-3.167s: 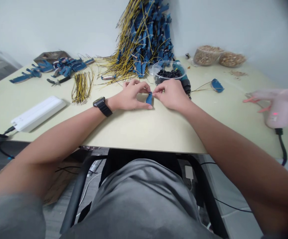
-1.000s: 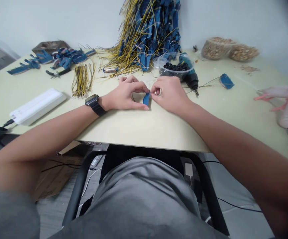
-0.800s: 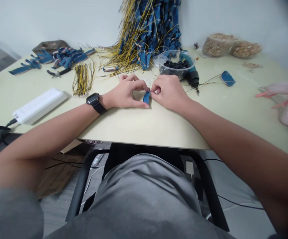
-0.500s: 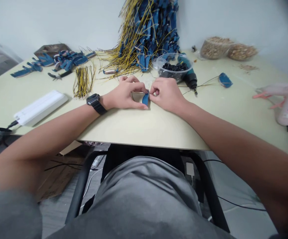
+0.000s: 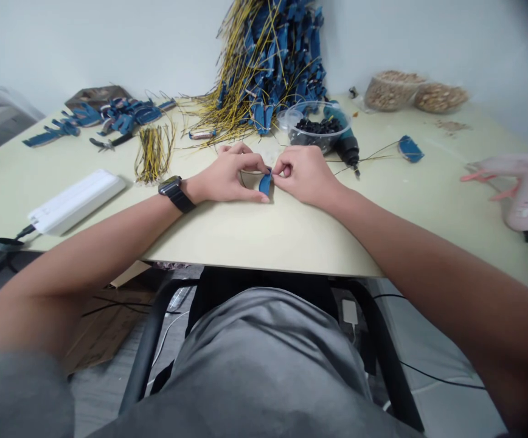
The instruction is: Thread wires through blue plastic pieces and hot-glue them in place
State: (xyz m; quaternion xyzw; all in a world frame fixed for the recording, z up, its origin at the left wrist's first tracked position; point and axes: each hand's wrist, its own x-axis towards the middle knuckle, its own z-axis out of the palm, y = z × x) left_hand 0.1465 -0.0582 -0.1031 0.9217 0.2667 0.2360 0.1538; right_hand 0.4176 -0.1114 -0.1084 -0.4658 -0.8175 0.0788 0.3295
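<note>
A small curved blue piece [image 5: 265, 184] stands on the table between my hands. My left hand [image 5: 234, 175] grips it at its far and near ends with finger and thumb. A dark wire shows inside the curve of that hand. On the other side, my right hand [image 5: 305, 175] is pinched closed against the piece's upper right edge; whatever lies between its fingertips is too small to make out.
Yellow-black wires and blue pieces [image 5: 268, 73] are heaped at the back. Beside them are a tub of black parts [image 5: 321, 128] and a teal power tool [image 5: 347, 143]. Cutting pliers [image 5: 109, 143], a wire bundle [image 5: 153, 155] and a white power strip [image 5: 79, 201] lie left; a pink glue gun [image 5: 526, 188] right.
Both hands hold nearly the same pose around the blue piece. The whole view has shifted very slightly; nothing has been let go.
</note>
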